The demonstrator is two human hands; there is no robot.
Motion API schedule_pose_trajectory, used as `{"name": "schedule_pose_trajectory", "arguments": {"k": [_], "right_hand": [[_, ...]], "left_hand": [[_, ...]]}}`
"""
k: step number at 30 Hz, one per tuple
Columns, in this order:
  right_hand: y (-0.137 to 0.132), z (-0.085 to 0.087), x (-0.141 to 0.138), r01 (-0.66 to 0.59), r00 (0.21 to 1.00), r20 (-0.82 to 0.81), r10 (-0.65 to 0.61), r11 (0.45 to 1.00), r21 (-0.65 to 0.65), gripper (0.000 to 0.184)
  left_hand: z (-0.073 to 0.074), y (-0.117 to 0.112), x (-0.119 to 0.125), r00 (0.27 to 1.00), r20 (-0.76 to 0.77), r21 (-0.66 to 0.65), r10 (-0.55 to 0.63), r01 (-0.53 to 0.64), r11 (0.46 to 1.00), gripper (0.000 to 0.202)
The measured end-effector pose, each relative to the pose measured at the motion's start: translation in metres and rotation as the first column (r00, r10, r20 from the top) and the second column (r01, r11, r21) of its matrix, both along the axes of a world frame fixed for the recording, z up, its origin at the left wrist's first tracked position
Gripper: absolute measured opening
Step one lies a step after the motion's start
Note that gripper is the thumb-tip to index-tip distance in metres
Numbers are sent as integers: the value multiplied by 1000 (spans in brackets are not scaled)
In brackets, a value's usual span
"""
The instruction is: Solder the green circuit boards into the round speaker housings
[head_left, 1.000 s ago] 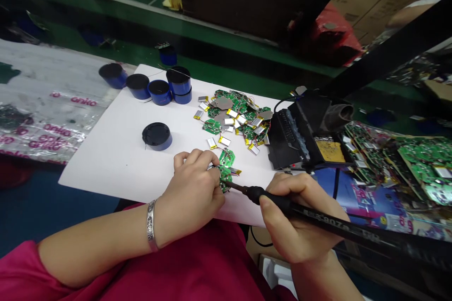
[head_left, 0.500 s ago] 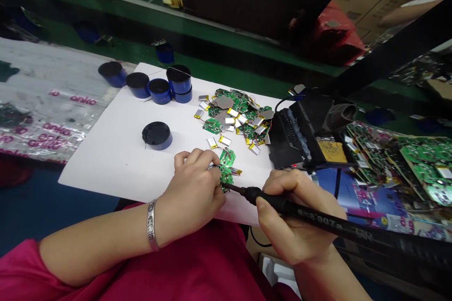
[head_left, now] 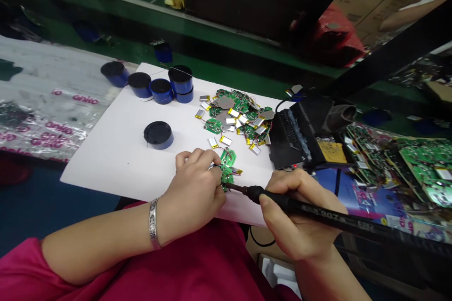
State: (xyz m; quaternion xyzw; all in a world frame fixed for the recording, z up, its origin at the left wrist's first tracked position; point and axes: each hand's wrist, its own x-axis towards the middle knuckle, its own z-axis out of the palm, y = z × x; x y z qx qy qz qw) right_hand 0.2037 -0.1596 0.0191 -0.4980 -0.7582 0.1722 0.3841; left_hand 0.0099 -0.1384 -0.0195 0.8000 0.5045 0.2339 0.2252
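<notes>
My right hand (head_left: 303, 211) grips a black soldering iron (head_left: 271, 197) like a pen, its tip pointing left onto a green circuit board (head_left: 227, 176). Fingers of my left hand (head_left: 197, 178) are closed at that board's left edge and partly cover it; whatever else they pinch is hidden. Just beyond lies another green board (head_left: 228, 156), close to or overlapping the first. A small silver battery with a yellow end (head_left: 236, 171) sits over the held board. Farther back, a pile of green boards and wired batteries (head_left: 240, 117) covers part of the white sheet (head_left: 109, 150).
A black-lidded blue round case (head_left: 158, 135) stands left of my hands, with several blue cases (head_left: 161, 91) behind it. To the right are a black soldering stand (head_left: 289, 136) with a yellow sponge (head_left: 332, 150) and stacked green panels (head_left: 427, 164). Another person's arm shows at the top right.
The view has shifted very slightly. Both hands stay almost where they were, with the iron's tip still at the board.
</notes>
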Motion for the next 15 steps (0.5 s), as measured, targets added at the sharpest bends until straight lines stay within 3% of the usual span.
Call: {"name": "schedule_pose_trajectory", "arguments": {"k": [5, 9, 12, 15], "right_hand": [[-4, 1, -1, 77, 995, -62, -73, 996, 52, 14], [-4, 2, -6, 207, 978, -80, -195, 956, 206, 9], [-2, 0, -9, 187, 981, -4, -195, 938, 290, 25], [1, -11, -9, 115, 991, 26, -128, 949, 293, 40]], "left_hand": [[1, 1, 0, 1000, -6, -7, 1, -1, 1000, 14], [1, 1, 1, 1000, -7, -13, -1, 1, 1000, 14], [1, 0, 1, 1000, -7, -14, 3, -3, 1000, 13], [2, -1, 0, 1000, -12, -10, 7, -8, 1000, 15]]}}
